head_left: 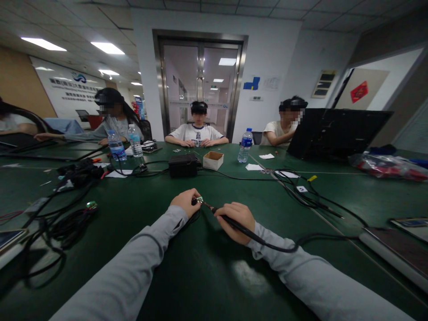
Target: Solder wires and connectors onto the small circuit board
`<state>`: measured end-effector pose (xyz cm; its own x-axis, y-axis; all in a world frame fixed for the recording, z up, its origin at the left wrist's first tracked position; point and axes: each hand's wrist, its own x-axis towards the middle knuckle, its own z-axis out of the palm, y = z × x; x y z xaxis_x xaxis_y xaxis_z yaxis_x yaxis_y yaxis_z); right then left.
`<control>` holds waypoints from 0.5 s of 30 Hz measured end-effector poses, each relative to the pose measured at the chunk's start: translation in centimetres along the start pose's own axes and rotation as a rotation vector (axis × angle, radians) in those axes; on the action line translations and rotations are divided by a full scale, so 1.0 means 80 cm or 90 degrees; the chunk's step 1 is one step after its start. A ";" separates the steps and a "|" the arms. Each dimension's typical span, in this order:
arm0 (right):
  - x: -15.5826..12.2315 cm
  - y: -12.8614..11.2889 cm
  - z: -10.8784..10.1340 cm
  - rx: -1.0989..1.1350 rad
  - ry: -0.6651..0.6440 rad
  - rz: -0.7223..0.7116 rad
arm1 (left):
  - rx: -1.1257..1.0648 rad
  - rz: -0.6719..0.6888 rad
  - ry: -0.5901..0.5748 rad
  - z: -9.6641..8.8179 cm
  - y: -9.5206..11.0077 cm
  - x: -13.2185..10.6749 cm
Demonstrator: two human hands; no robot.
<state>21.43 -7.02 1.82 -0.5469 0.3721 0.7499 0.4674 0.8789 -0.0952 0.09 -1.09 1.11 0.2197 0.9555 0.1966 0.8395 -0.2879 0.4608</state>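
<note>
Near the middle of the green table, my left hand (185,203) is closed on a small green circuit board (199,199), which sticks out past the fingertips. Part of the board is hidden by the fingers, and a dark cable hangs below that hand. My right hand (238,219) grips a soldering iron (230,220) like a pen. Its thin metal tip points left, at the board or very close to it; I cannot tell whether they touch. From the iron's handle a black cord (284,247) runs over my right sleeve to the right.
Beyond my hands stand a black box (183,165), an open carton (213,161) and a water bottle (245,146). Tangled black cables (72,223) lie at left. More cables (310,196) and a dark flat device (397,249) are at right. Several people sit around the table.
</note>
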 end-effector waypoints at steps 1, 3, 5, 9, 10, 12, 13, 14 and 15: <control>0.000 0.000 0.000 -0.003 0.002 -0.001 | -0.001 0.002 0.000 0.000 0.000 0.000; 0.000 0.001 0.001 -0.007 0.003 -0.004 | -0.004 0.007 0.004 0.001 -0.002 0.001; -0.001 0.002 0.001 -0.007 0.001 -0.004 | -0.006 0.012 0.006 0.003 -0.003 0.002; -0.002 0.002 0.002 -0.009 -0.011 0.003 | -0.003 0.010 0.005 0.001 -0.001 0.001; -0.002 0.002 0.002 -0.010 -0.011 0.004 | -0.002 0.009 0.005 0.000 0.000 0.000; -0.002 0.002 0.003 -0.011 -0.011 0.004 | -0.001 0.006 0.001 -0.002 0.003 -0.001; -0.002 0.002 0.003 -0.011 -0.011 0.003 | -0.001 0.005 -0.001 -0.003 0.003 -0.002; -0.002 0.002 0.003 -0.011 -0.009 0.003 | -0.001 0.005 -0.002 -0.003 0.004 -0.002; -0.002 0.002 0.002 -0.011 -0.004 0.002 | -0.001 0.004 -0.003 -0.003 0.003 -0.002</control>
<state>21.49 -6.86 1.55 -0.5496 0.3770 0.7455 0.4814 0.8722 -0.0862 0.17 -1.32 1.41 0.2275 0.9538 0.1962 0.8375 -0.2945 0.4602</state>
